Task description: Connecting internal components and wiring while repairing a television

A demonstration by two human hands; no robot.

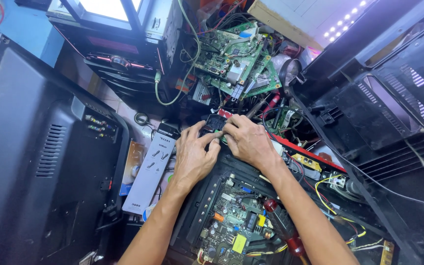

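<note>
Hands meet above the open circuit board (pixel 231 221): my left hand (pixel 192 157) and right hand (pixel 246 140) pinch a small black plastic part (pixel 214 122). It seems light, stiff, breakable; I hold its edges.

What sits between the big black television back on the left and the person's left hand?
In the head view, a long white box lies between the television back and the left hand.
</note>
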